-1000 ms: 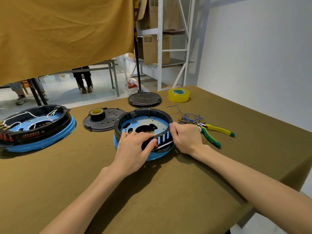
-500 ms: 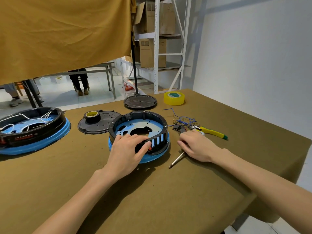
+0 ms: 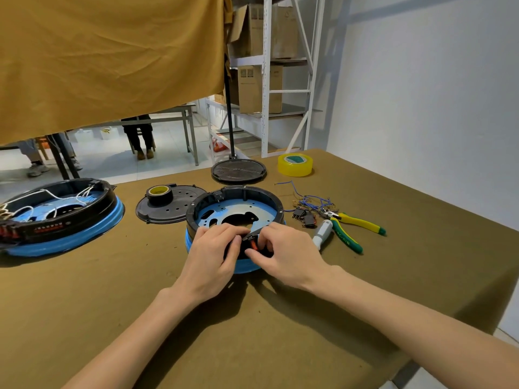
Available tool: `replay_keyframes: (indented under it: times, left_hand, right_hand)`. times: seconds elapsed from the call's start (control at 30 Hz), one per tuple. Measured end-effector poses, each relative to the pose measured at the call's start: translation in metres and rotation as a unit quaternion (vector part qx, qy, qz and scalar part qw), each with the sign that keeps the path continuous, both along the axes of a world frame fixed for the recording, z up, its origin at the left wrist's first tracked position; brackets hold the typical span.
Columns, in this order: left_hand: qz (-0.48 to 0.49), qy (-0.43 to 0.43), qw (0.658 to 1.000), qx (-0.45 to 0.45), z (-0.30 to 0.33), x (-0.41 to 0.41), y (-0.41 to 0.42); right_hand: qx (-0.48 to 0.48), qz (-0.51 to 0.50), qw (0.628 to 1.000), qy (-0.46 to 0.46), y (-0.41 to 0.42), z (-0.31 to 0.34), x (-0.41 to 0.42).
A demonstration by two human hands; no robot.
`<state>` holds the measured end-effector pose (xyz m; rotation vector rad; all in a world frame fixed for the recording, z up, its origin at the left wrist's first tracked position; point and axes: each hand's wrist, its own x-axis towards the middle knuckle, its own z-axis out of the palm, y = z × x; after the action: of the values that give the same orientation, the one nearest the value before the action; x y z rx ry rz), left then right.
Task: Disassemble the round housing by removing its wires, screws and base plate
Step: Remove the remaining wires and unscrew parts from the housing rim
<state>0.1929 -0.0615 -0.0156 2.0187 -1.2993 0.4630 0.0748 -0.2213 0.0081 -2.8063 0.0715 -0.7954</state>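
Both hands meet at the near wall of the round housing (image 3: 235, 209) on the worktop (image 3: 280, 318): left hand (image 3: 214, 252) fingers curl over the rim, right hand (image 3: 283, 255) seemingly pinches a small orange part (image 3: 252, 244) (partly hidden) between them, equally near.

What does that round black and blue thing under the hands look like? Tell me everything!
The round housing is a black plastic-looking ring sitting on a wider blue rim, lying flat on the brown cloth-covered table. Its top is open, showing a blue plate inside with round holes and one big odd-shaped cutout. No wires show inside it. The left hand and right hand both grip its near wall, working at a small black and orange part there. Their fingers hide that part's details.
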Motion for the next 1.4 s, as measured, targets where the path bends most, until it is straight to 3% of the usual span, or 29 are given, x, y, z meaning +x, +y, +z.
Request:
replay_keyframes:
  times: [0.13,0.23,0.4,0.57,0.67,0.77,0.97,1.1,1.23,1.4]
  left_hand:
    - [0.024,-0.029,0.999,-0.003,-0.004,-0.005,-0.001]
    - [0.033,-0.035,0.999,-0.018,-0.006,-0.004,-0.002]
    - [0.023,-0.041,0.999,-0.027,-0.007,-0.005,-0.002]
    - [0.022,-0.042,0.999,-0.016,-0.006,-0.004,-0.001]
    - [0.019,-0.038,0.999,-0.01,-0.006,-0.004,0.0]
    - [0.014,-0.034,0.999,-0.012,-0.002,-0.005,-0.001]
    - [-0.066,-0.015,0.994,-0.084,0.004,-0.002,0.013]
    - [0.034,-0.023,0.996,-0.084,0.015,0.015,0.026]
    - [0.026,-0.016,0.998,-0.052,0.02,0.023,0.032]
    - [0.052,0.124,0.99,-0.038,0.022,0.033,0.034]
  right_hand:
    - [0.056,0.041,0.994,-0.078,-0.005,-0.003,-0.012]
    - [0.086,-0.016,0.99,-0.107,-0.042,0.001,-0.018]
    - [0.075,-0.251,0.965,0.017,-0.118,0.008,0.008]
    - [0.057,-0.296,0.952,0.062,-0.132,0.0,0.026]
    - [0.035,-0.203,0.978,0.011,-0.116,-0.003,0.021]
    - [0.129,-0.074,0.989,0.012,-0.087,0.005,0.023]
    - [0.207,-0.07,0.968,0.125,-0.062,0.017,0.054]
    - [0.209,-0.008,0.966,0.149,-0.076,0.02,0.046]
    - [0.232,0.035,0.959,0.157,-0.081,0.023,0.043]
    - [0.323,0.086,0.921,0.199,-0.078,0.034,0.05]
